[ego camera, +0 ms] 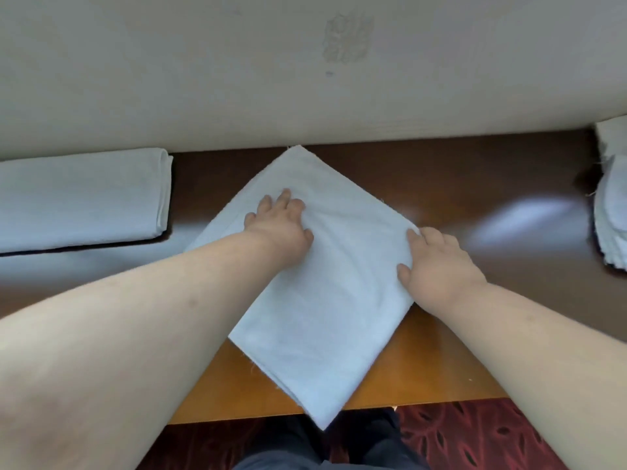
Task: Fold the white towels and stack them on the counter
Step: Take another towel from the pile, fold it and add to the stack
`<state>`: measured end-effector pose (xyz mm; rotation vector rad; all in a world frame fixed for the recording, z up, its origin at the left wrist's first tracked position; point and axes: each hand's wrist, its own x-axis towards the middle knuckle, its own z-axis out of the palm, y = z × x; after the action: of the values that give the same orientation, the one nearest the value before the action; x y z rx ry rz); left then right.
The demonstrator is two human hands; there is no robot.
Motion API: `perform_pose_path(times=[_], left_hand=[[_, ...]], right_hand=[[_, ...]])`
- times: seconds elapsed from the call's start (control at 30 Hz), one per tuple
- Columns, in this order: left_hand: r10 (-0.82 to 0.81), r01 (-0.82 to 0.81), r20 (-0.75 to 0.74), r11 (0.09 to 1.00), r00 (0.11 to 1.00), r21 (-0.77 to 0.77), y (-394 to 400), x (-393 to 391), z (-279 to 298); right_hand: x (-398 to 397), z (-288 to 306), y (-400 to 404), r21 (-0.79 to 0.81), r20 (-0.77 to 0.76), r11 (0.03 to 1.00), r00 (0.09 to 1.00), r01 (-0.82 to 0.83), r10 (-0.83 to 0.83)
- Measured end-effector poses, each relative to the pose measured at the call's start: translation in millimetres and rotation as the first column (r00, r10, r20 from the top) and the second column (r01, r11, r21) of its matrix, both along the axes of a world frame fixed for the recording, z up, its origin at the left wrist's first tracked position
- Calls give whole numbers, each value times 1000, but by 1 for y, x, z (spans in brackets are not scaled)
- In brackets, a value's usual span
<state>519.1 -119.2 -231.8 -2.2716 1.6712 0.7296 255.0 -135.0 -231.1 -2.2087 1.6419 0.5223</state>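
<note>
A white towel [315, 300] lies folded on the brown counter [458, 184], turned like a diamond, with its near corner hanging over the front edge. My left hand [280, 228] rests flat on its upper middle, fingers spread. At the towel's right edge my right hand [437, 266] has its fingers curled over the cloth. A folded white towel [81, 198] lies at the far left. A heap of unfolded white towels [610, 205] sits at the right edge of the view.
A beige wall [305, 62] runs along the back of the counter. The counter's front edge [441, 385] is a lighter orange wood. Below it are red patterned carpet [475, 442] and my dark trousers [305, 449].
</note>
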Motion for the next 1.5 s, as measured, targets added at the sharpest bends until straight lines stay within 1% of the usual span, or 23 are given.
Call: perform_pose_path(times=[0.17,0.33,0.37,0.43,0.47,0.5,0.53,0.57,0.6,0.67,0.7,0.73,0.83,0.9,0.97,1.07,1.13,1.17,1.23,1.33,1.4,1.47,1.5], left_hand=[[-241,242,-73,970,968,2,-38,-35,-1],[-435,435,-160,900,886,-34,-55,-58,-4],[-465,466,-168,884,869,-38,-55,-60,-4],[-510,505,-168,860,844,-78,-49,-59,-1],[-502,487,-167,864,848,-125,-42,-58,1],[-460,428,-173,883,871,-191,-31,-56,4],[-389,334,-190,904,901,-266,-19,-54,6],[-304,224,-212,916,929,-332,-3,-52,8],[-228,129,-227,916,947,-381,14,-50,9],[-132,42,-198,915,971,-401,51,-47,5],[-102,37,-161,930,982,-366,70,-43,1],[-79,40,-116,951,990,-307,87,-38,-5],[-45,47,19,992,999,-115,123,-13,-26],[-78,82,67,994,995,-71,130,0,-35],[-96,102,65,990,993,-94,124,4,-33],[-99,105,42,975,994,-196,92,14,-27],[-160,158,12,956,987,-248,55,23,-24],[-198,196,14,947,980,-254,33,29,-25],[-244,250,54,940,968,-233,-5,44,-30],[-262,279,130,951,956,-133,-33,64,-41],[-285,303,152,947,946,-107,-40,70,-46],[-273,288,154,954,950,-84,-42,67,-41],[-251,271,173,956,952,-107,-41,64,-39]], right_hand=[[-40,8,49,42,63,986,985,159,-161],[-55,9,77,110,149,973,965,201,-217],[-56,12,77,113,137,974,968,194,-209],[-54,18,70,84,38,986,988,145,-148],[-52,21,63,52,-25,992,994,112,-111],[-47,25,54,8,-63,997,995,78,-78],[-41,28,45,-44,-50,998,997,53,-56],[-31,29,36,-94,19,995,999,38,-37],[-19,30,29,-133,129,991,992,29,-11],[8,23,19,-149,314,989,947,-16,63],[20,16,17,-124,336,990,936,-64,102],[29,7,16,-85,310,990,941,-116,137],[27,-21,20,1,135,977,968,-215,213],[16,-34,23,-20,69,967,964,-256,256],[13,-36,23,-48,61,969,968,-243,245],[32,-25,4,-146,208,982,966,-123,152],[51,-21,-22,-225,271,969,948,-105,166],[61,-22,-38,-232,259,966,951,-111,171],[72,-29,-70,-202,158,974,978,-101,134],[66,-47,-93,-162,14,984,997,-69,72],[59,-54,-97,-177,7,979,995,-99,102],[57,-48,-97,-132,41,984,991,-120,126],[56,-44,-96,-132,75,984,989,-117,127]])
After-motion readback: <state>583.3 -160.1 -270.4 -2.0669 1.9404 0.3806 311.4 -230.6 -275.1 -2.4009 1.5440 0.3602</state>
